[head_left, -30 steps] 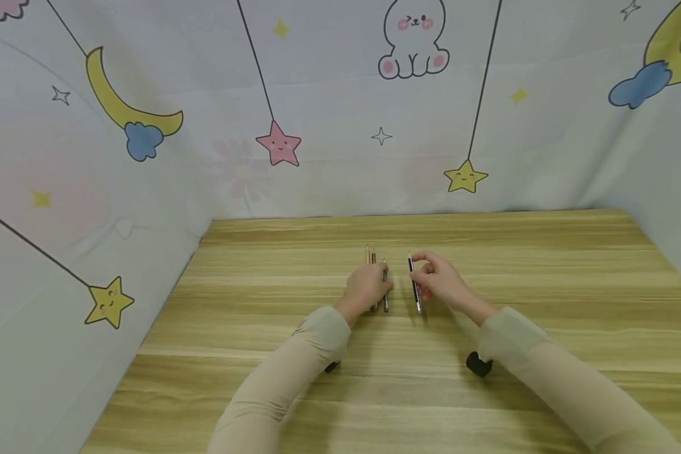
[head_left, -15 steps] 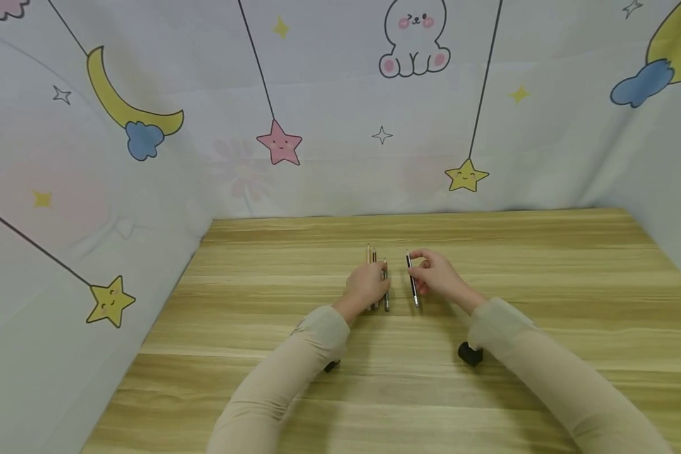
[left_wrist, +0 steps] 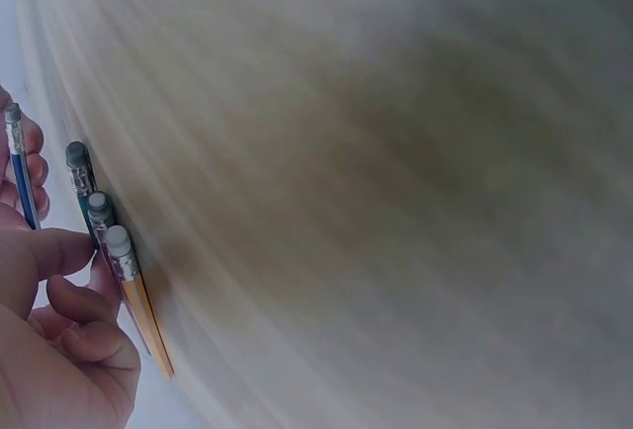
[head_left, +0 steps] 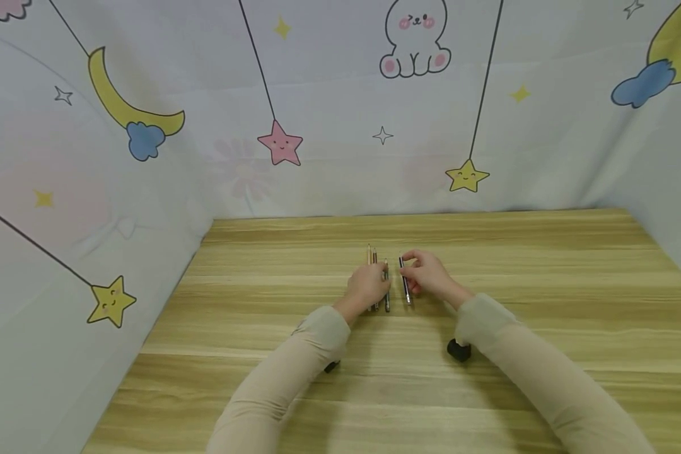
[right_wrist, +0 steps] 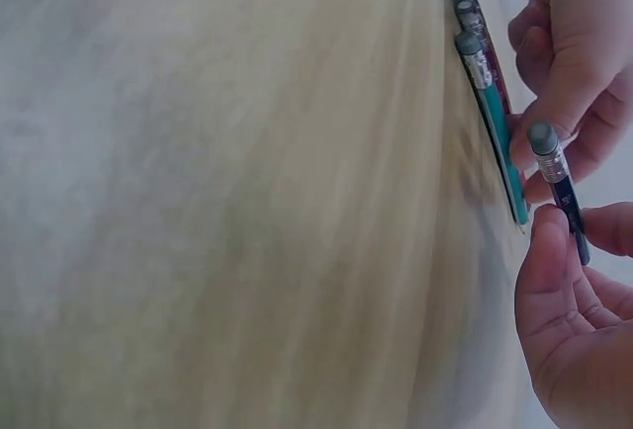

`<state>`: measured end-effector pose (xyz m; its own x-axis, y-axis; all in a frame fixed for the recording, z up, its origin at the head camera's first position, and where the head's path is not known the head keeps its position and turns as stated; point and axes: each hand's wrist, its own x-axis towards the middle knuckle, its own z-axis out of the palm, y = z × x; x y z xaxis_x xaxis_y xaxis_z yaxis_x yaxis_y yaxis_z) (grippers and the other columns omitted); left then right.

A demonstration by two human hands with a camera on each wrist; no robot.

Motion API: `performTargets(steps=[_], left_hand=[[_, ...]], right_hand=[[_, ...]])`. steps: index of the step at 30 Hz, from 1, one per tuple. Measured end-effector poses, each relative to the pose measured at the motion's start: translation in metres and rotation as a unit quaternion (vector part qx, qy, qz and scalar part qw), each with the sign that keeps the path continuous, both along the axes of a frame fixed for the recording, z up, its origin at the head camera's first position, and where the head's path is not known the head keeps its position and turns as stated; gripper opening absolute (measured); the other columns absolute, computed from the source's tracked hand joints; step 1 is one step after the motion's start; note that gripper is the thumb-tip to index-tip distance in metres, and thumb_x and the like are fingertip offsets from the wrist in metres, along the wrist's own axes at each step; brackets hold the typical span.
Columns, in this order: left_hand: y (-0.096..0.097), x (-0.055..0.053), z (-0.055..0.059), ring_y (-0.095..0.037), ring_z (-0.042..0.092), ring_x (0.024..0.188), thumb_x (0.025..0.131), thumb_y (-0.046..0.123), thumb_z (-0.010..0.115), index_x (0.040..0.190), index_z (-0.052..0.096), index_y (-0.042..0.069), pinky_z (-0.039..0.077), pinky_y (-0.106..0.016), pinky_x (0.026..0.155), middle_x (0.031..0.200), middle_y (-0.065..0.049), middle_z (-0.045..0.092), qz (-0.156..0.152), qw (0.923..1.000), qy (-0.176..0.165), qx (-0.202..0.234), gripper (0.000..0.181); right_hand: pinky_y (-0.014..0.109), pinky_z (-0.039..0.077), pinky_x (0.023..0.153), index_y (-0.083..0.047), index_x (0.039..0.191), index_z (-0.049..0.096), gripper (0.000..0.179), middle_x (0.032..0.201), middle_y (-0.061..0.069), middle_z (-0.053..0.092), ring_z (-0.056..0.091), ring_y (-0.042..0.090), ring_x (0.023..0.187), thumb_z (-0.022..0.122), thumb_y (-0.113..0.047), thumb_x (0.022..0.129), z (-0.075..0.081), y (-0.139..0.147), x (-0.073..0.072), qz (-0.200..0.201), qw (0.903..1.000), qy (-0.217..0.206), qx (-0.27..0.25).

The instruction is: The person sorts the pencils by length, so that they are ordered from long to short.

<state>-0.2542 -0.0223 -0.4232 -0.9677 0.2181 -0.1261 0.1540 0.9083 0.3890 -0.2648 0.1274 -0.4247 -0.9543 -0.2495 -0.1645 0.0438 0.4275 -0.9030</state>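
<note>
Three pencils lie side by side on the wooden table: an orange pencil (left_wrist: 146,315), a dark red pencil (head_left: 375,253) and a green pencil (right_wrist: 497,123). My left hand (head_left: 367,284) is over them with curled fingers, thumb and fingertips at the green pencil, the rightmost of the three. It covers the middle of the other two in the head view. Just to the right, my right hand (head_left: 428,274) pinches a dark blue pencil (head_left: 405,280) between thumb and fingers. Its grey eraser end (right_wrist: 542,137) points toward me, and the pencil leans slightly.
The wooden table (head_left: 545,271) reaches back to a white cloth (head_left: 340,183) printed with stars and moons. Black wrist devices show under both sleeves, one being the right wrist device (head_left: 458,350).
My right hand has moved left with the dark blue pencil, narrowing the gap to the green pencil. My left hand and the three pencils stay in place.
</note>
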Motion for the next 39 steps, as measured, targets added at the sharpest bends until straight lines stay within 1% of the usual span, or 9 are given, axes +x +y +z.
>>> performTargets(steps=[9,15,19,22,30,34,39], left_hand=[[0.001,-0.001,0.0,-0.012,0.051,0.055,0.083,0.021,0.057,0.112,0.057,0.013,0.038,-0.024,0.043,0.069,0.002,0.058,0.005,1.0,0.005,0.0,0.031],[0.002,0.0,-0.001,-0.012,0.051,0.057,0.083,0.021,0.057,0.111,0.058,0.013,0.038,-0.024,0.043,0.07,0.003,0.058,0.007,1.0,0.005,-0.002,0.029],[0.003,-0.001,0.0,-0.012,0.052,0.058,0.083,0.022,0.058,0.111,0.058,0.013,0.038,-0.024,0.044,0.071,0.003,0.059,0.007,0.9999,0.001,-0.007,0.029],[0.004,-0.001,-0.001,-0.012,0.052,0.056,0.084,0.022,0.058,0.112,0.058,0.014,0.038,-0.023,0.043,0.071,0.003,0.059,0.007,1.0,0.0,-0.007,0.029],[0.005,-0.002,0.001,-0.011,0.051,0.055,0.084,0.02,0.057,0.111,0.057,0.013,0.038,-0.023,0.043,0.072,0.003,0.059,0.011,0.9999,-0.007,-0.005,0.029],[0.005,-0.001,0.003,-0.011,0.05,0.055,0.084,0.019,0.057,0.112,0.057,0.012,0.037,-0.022,0.042,0.07,0.003,0.059,0.011,0.9999,-0.009,-0.005,0.029],[0.004,-0.003,0.002,-0.011,0.05,0.052,0.083,0.018,0.056,0.111,0.057,0.012,0.037,-0.022,0.041,0.067,0.003,0.057,0.009,0.9999,-0.002,-0.007,0.028]], right_hand=[[0.022,0.044,0.041,0.008,0.115,0.046,0.034,0.059,0.002,0.054,0.047,0.007,0.042,0.053,-0.005,0.084,-0.009,-0.01,-0.008,0.006,0.9993,0.003,0.038],[0.021,0.044,0.041,0.008,0.115,0.048,0.036,0.06,0.004,0.055,0.048,0.008,0.041,0.054,-0.005,0.082,-0.011,-0.013,-0.011,0.007,0.9965,0.007,0.083],[0.021,0.044,0.041,0.007,0.115,0.049,0.036,0.062,0.006,0.057,0.048,0.008,0.04,0.055,-0.006,0.082,-0.011,-0.014,-0.014,0.005,0.993,0.002,0.118],[0.02,0.043,0.04,0.007,0.114,0.05,0.035,0.061,0.006,0.057,0.047,0.007,0.039,0.056,-0.006,0.082,-0.01,-0.015,-0.014,0.005,0.9904,0.003,0.138],[0.02,0.042,0.039,0.006,0.112,0.05,0.032,0.055,0.004,0.055,0.048,0.009,0.039,0.055,-0.005,0.082,-0.006,-0.016,-0.011,-0.011,0.9881,0.003,0.153],[0.02,0.042,0.039,0.006,0.112,0.05,0.032,0.054,0.005,0.056,0.049,0.009,0.04,0.056,-0.005,0.082,-0.005,-0.017,-0.01,-0.014,0.989,-0.006,0.147],[0.02,0.042,0.039,0.006,0.111,0.05,0.032,0.054,0.004,0.056,0.048,0.009,0.039,0.056,-0.005,0.081,-0.005,-0.018,-0.009,-0.016,0.9905,-0.024,0.135]])
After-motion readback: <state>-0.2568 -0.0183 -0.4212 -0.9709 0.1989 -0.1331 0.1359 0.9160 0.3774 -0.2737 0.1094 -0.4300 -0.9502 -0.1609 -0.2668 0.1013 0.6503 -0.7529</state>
